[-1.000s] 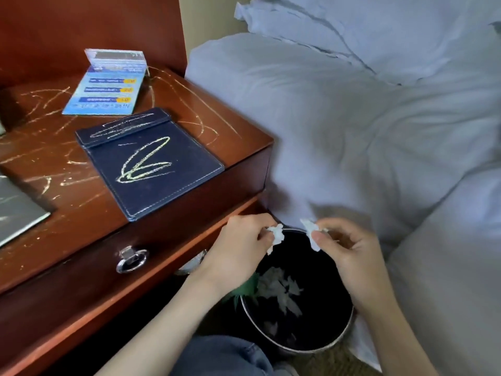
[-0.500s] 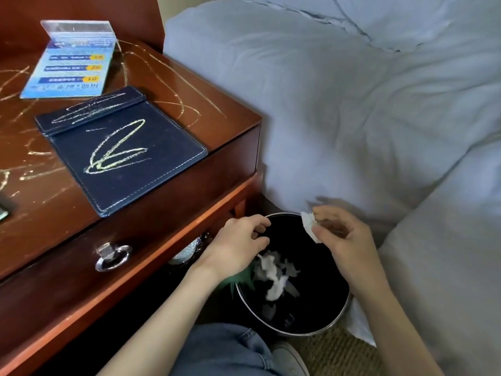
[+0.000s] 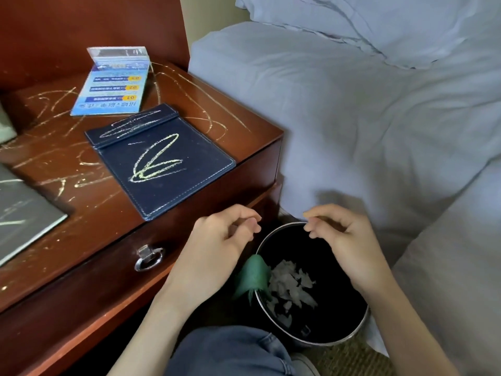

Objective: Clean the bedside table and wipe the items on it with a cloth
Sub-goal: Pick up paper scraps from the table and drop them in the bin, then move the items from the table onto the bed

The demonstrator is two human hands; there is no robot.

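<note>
Black bin [image 3: 349, 318] beside pale bedding [image 3: 352, 131]

Both hands [image 3: 217, 240] [image 3: 349, 248] empty; fingers loosely curled

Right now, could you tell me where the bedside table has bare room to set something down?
The freest patch is the front strip of the bedside table, bordered by the navy folder, the grey sheet and the drawer edge. A narrower strip runs along the bed side, right of the folder. The back is crowded by the blue card stand. Chalky scribbles cover every patch.
</note>
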